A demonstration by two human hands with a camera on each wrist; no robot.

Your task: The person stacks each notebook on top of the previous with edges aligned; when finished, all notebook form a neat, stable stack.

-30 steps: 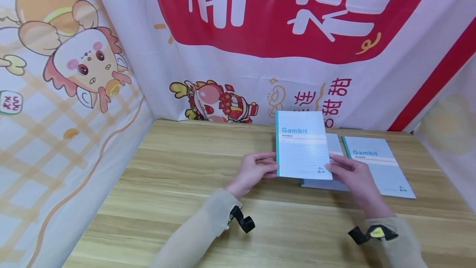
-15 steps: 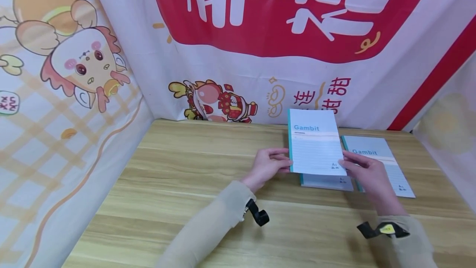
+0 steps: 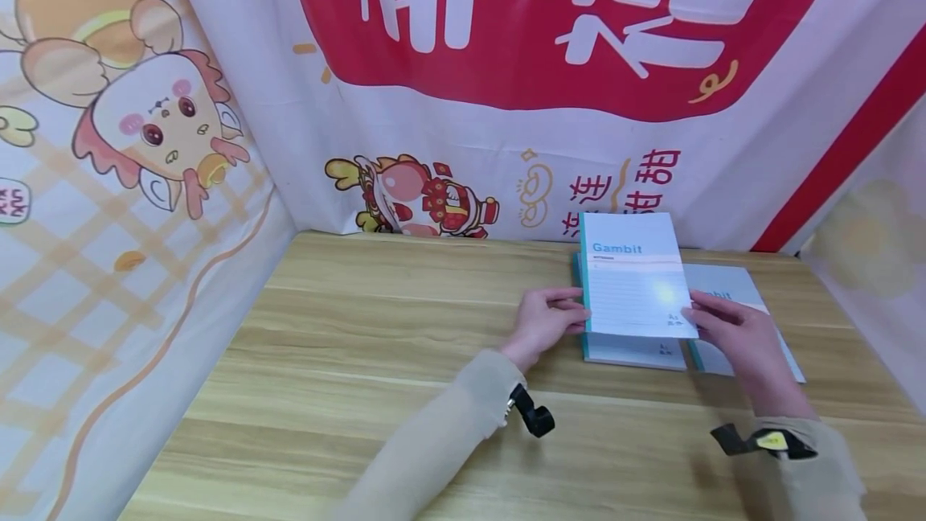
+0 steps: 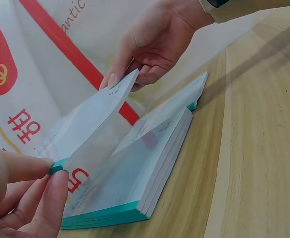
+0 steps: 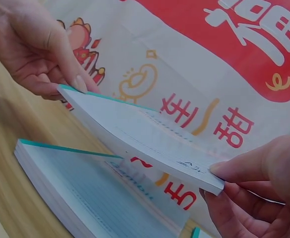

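A thin pale-blue notebook (image 3: 637, 280) with a teal spine and "Gambit" on its cover is held up above a small stack of like notebooks (image 3: 633, 350). My left hand (image 3: 546, 322) pinches its spine edge between thumb and fingers. On the opposite edge, near the lower corner, my right hand (image 3: 741, 344) pinches it the same way. The left wrist view shows a gap between the raised notebook (image 4: 93, 116) and the stack (image 4: 135, 183), whose teal spines line up. The upper part of the stack is hidden under the held notebook in the head view.
Another Gambit notebook (image 3: 731, 284) lies flat to the right of the stack, partly behind my right hand. The wooden table (image 3: 405, 320) ends at a printed cloth backdrop (image 3: 311, 183) behind and at both sides. Black camera straps (image 3: 531, 412) sit on both wrists.
Both hands have carried the held notebook to the right, from partly left of the stack to over it. It now overlaps the flat notebook at the right in the head view.
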